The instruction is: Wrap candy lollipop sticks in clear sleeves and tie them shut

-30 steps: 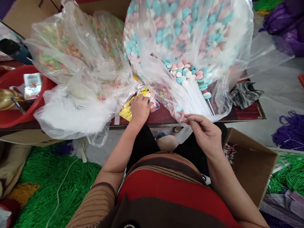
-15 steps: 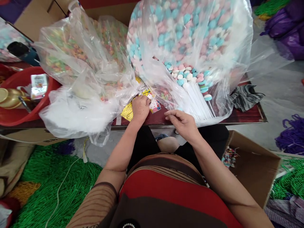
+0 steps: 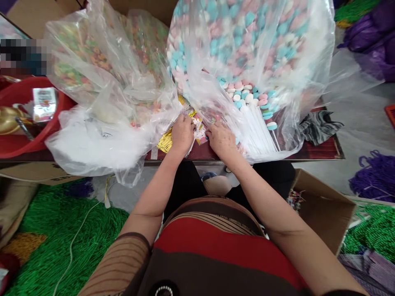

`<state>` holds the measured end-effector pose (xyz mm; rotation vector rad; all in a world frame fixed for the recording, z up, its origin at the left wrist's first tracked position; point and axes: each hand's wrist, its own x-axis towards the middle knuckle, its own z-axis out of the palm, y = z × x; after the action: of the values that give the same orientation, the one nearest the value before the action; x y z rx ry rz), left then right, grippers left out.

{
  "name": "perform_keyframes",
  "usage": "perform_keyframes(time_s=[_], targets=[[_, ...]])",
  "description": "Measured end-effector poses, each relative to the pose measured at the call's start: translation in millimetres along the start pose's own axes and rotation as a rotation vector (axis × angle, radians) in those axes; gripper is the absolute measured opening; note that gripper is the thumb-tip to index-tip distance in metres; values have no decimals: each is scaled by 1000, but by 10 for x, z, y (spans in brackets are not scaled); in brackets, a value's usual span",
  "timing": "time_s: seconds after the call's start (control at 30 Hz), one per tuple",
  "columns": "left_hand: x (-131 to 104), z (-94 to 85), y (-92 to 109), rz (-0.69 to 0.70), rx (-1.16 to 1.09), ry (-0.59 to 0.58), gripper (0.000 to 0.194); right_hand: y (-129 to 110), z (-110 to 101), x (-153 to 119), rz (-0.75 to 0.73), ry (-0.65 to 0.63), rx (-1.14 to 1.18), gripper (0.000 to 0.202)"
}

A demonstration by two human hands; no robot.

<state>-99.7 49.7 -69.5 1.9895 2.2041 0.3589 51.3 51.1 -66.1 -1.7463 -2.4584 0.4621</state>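
Note:
My left hand (image 3: 183,132) is closed at the left side of a small printed bag (image 3: 201,130), white with coloured dots, over the table's front part. From the right, my right hand (image 3: 221,139) meets the bag's other edge with fingers pinched. The fingertips are partly hidden. Gold twist ties (image 3: 164,141) lie in a bundle left of my left hand. Right of my right hand are many white sticks (image 3: 257,127) in an open clear bag, along with pink, white and blue candies (image 3: 247,97).
Clear bags of green and orange candies (image 3: 83,53) stand back left, behind a bag of white material (image 3: 92,142). A red basin (image 3: 58,123) sits far left. A striped dark cloth (image 3: 319,125) lies on the right edge, with a cardboard box (image 3: 327,209) below.
My right hand has moved left and forward, from beside the sticks to the printed bag. My left hand has stayed in nearly the same place. The view has shifted slightly.

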Motion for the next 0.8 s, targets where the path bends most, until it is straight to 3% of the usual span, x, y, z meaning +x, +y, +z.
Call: perform_keyframes(time_s=[0.3, 0.4, 0.53, 0.7, 0.8], targets=[[29, 56, 10, -10, -9, 53, 12, -83, -59, -25, -6, 4, 24, 37], [35, 49, 19, -29, 7, 52, 11, -94, -27, 50, 35, -3, 14, 27], [28, 41, 24, -34, 4, 49, 14, -50, -1, 194, 65, -14, 17, 30], [32, 83, 3, -44, -52, 37, 13, 104, -240, 89, 75, -9, 67, 25], [49, 109, -18, -52, -132, 39, 12, 303, -455, -149, 47, 151, 109, 21]])
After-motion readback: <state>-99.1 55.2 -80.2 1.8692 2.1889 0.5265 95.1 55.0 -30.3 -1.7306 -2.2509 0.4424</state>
